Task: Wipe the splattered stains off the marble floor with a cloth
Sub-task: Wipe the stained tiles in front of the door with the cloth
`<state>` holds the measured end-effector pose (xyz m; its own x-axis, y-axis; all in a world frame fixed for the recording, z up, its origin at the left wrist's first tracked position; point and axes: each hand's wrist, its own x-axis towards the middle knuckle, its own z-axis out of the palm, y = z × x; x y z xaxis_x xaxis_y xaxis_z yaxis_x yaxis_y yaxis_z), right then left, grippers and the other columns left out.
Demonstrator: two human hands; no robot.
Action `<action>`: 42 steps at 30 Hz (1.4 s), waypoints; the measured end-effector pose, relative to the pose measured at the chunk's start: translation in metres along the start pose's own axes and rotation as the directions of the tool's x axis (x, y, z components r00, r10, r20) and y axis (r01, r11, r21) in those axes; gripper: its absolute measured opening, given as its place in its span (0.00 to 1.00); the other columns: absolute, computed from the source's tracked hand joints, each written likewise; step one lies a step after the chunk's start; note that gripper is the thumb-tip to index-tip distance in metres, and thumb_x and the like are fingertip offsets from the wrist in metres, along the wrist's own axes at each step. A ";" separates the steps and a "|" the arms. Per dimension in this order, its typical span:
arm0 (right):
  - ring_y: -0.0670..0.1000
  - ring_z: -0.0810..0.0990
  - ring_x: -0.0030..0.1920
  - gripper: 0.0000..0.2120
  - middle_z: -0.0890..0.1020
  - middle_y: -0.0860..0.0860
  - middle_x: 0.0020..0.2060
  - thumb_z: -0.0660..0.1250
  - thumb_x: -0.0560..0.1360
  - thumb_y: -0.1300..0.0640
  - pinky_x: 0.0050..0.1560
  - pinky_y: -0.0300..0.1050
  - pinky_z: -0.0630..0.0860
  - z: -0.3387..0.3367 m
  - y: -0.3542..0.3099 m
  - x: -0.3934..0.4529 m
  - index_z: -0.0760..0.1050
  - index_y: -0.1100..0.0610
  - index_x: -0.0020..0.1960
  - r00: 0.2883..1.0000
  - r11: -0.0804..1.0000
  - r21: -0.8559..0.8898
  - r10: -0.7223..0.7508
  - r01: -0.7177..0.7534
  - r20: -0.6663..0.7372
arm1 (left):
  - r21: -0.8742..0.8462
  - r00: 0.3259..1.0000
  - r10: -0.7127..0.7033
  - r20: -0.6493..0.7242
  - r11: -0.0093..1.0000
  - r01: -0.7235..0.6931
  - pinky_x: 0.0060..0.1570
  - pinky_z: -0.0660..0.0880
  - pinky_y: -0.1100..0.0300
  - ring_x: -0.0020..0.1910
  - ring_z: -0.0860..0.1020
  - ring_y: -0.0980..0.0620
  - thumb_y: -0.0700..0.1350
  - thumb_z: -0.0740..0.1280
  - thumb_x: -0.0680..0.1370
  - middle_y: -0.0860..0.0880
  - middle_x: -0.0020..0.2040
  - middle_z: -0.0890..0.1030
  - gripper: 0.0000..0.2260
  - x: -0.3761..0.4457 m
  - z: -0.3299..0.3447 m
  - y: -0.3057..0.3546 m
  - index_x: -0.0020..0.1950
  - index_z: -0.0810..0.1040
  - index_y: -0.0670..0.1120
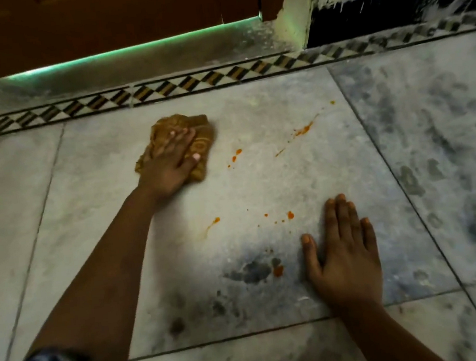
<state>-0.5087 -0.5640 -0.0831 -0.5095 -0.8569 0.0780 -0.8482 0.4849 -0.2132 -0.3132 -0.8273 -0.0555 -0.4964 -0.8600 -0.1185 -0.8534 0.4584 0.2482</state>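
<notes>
A crumpled brown patterned cloth (179,127) lies on the grey marble floor (261,183) near the far side of the big slab. My left hand (171,164) presses flat on the cloth with straight fingers. My right hand (343,254) rests flat on the floor, palm down, nearer to me. Orange splattered stains dot the slab: a streak (303,129) at the far right, drops (236,153) just right of the cloth, a drop with a tail (215,221) and spots (290,215) mid-slab, and one blob (278,270) just left of my right thumb.
A black, white and yellow diamond-patterned border strip (190,83) runs across the floor beyond the cloth. Behind it stand a brown wooden door (94,24) with light under it and a pale door frame post (295,4). Dark smudges (250,272) mark the marble near me.
</notes>
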 end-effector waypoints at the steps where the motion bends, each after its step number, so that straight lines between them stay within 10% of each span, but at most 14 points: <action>1: 0.57 0.62 0.73 0.34 0.63 0.59 0.73 0.49 0.75 0.42 0.71 0.50 0.50 0.001 0.001 0.000 0.60 0.63 0.74 1.000 1.000 -0.004 0.000 0.000 0.000 | -0.010 0.997 -0.070 -0.031 0.998 0.069 0.71 0.42 0.47 0.76 0.47 0.54 0.62 0.47 0.78 0.56 0.78 0.50 0.27 0.008 0.000 0.001 0.76 0.49 0.58; 6: 0.56 0.61 0.73 0.34 0.62 0.58 0.73 0.50 0.76 0.42 0.72 0.49 0.50 0.001 0.001 0.000 0.59 0.62 0.74 1.000 1.000 -0.004 -0.003 0.003 -0.005 | -0.081 0.958 -0.279 0.060 0.956 0.284 0.71 0.36 0.41 0.76 0.41 0.50 0.58 0.46 0.82 0.53 0.78 0.44 0.24 0.074 -0.013 0.034 0.77 0.46 0.55; 14: 0.57 0.62 0.73 0.34 0.63 0.60 0.73 0.49 0.75 0.42 0.72 0.52 0.51 -0.001 0.000 0.000 0.60 0.62 0.74 1.000 1.000 0.016 -0.003 0.003 -0.004 | 0.019 0.989 0.103 0.109 0.994 -0.105 0.72 0.41 0.48 0.76 0.44 0.58 0.68 0.40 0.71 0.60 0.77 0.47 0.31 -0.024 0.002 0.006 0.74 0.44 0.63; 21: 0.57 0.61 0.73 0.34 0.62 0.60 0.73 0.49 0.76 0.42 0.72 0.50 0.49 0.001 0.000 0.000 0.59 0.62 0.74 1.000 1.000 0.009 -0.017 0.017 -0.023 | -0.146 0.945 -0.307 0.116 0.936 0.322 0.71 0.37 0.41 0.76 0.41 0.48 0.59 0.45 0.81 0.51 0.78 0.43 0.25 0.062 -0.015 0.040 0.77 0.46 0.56; 28: 0.59 0.62 0.73 0.34 0.63 0.60 0.72 0.49 0.76 0.42 0.71 0.50 0.49 0.001 -0.001 0.000 0.60 0.63 0.74 1.000 1.000 0.002 -0.005 0.005 -0.017 | 0.000 0.979 0.149 0.138 0.989 -0.150 0.71 0.38 0.46 0.76 0.42 0.56 0.56 0.47 0.82 0.57 0.78 0.44 0.23 -0.014 0.023 0.083 0.76 0.44 0.59; 35: 0.57 0.58 0.74 0.35 0.60 0.59 0.74 0.46 0.76 0.40 0.72 0.49 0.45 0.000 -0.001 0.001 0.56 0.61 0.75 1.000 1.000 -0.001 -0.007 0.007 -0.005 | -0.049 0.979 -0.107 0.176 0.992 0.117 0.71 0.36 0.41 0.76 0.39 0.49 0.58 0.45 0.82 0.52 0.78 0.41 0.25 0.056 0.002 0.088 0.76 0.41 0.56; 42: 0.58 0.59 0.74 0.34 0.61 0.59 0.74 0.47 0.76 0.41 0.72 0.50 0.46 -0.001 0.000 0.000 0.57 0.62 0.75 1.000 1.000 0.031 -0.002 0.002 -0.002 | 0.047 0.971 0.182 0.157 0.980 -0.192 0.71 0.39 0.47 0.76 0.43 0.56 0.61 0.41 0.75 0.57 0.77 0.44 0.29 -0.057 0.028 0.089 0.76 0.44 0.59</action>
<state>-0.5088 -0.5641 -0.0816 -0.5081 -0.8575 0.0804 -0.8443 0.4775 -0.2433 -0.3653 -0.7310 -0.0539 -0.6623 -0.7161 -0.2204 -0.7490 0.6249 0.2203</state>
